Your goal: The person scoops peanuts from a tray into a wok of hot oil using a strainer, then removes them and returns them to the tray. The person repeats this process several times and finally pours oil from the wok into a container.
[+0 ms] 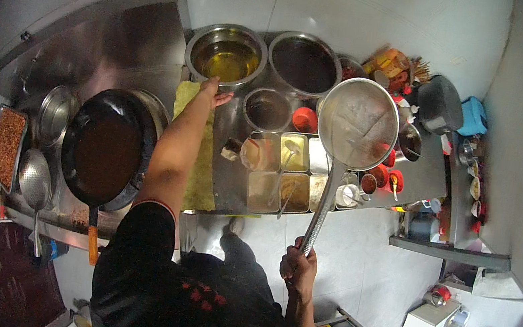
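My left hand (215, 92) is at the near rim of a steel basin (196, 37) of clear yellow oil (228, 63), thumb at the lip and fingers below it. In my right hand (299, 265) is the perforated metal handle of a large round fine-mesh strainer (359, 122). Its mesh is raised over the counter, hiding part of the seasoning containers behind. A second steel basin (305, 63) with dark liquid stands right of the oil. Nearer to me, a smaller pot (268, 110) also holds something dark.
At left, a black wok (105, 155) of brown liquid sits near a perforated ladle (36, 178) and a tray of peanut-like pieces (5, 145). A yellow-green cloth (201, 175) lies beside the square seasoning containers (265, 192). Red bowls (304, 119) and a grey container (437, 104) stand farther right.
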Tool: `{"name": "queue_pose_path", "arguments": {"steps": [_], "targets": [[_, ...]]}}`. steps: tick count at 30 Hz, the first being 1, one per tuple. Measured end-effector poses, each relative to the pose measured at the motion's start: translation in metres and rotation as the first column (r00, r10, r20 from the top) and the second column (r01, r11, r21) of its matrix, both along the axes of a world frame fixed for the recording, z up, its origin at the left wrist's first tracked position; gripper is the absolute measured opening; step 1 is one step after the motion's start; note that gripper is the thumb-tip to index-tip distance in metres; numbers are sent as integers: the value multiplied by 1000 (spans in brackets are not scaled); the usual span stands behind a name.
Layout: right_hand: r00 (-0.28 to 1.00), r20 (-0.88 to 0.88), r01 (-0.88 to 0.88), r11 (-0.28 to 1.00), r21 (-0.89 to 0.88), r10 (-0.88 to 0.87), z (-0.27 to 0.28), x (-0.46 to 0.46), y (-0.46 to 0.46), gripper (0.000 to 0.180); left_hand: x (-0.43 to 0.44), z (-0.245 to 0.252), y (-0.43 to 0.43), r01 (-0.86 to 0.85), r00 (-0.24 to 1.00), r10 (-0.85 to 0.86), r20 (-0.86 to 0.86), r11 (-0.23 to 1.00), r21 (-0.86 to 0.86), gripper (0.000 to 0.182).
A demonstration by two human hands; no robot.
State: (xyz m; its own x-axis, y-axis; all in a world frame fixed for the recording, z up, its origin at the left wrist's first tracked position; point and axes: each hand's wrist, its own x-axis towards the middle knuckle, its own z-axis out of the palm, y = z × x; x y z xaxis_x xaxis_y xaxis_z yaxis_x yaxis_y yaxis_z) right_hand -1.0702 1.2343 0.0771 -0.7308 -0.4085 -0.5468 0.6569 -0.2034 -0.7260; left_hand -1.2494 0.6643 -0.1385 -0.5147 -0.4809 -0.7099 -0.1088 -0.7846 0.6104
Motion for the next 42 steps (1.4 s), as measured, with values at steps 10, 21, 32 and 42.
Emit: {"name": "queue_pose_path", "arguments": {"steps": [10,21,32,42], "targets": [[992,53,-111,994,-9,111,-22,-58,-8,15,10,2,-35,25,989,-10,146,995,-102,40],[986,71,-145,987,-76,150,-22,-76,-28,14,83,9,-3,4,986,-1,165,1000,-15,21],[947,-12,-322,947,20,322,-9,-81,-65,21,135,4,53,-20,998,25,51,996,-90,33],[845,19,-535,845,7,534,-81,-51,-204,11,243,22,154,255,966,-257,14,952,-171,62]]}}
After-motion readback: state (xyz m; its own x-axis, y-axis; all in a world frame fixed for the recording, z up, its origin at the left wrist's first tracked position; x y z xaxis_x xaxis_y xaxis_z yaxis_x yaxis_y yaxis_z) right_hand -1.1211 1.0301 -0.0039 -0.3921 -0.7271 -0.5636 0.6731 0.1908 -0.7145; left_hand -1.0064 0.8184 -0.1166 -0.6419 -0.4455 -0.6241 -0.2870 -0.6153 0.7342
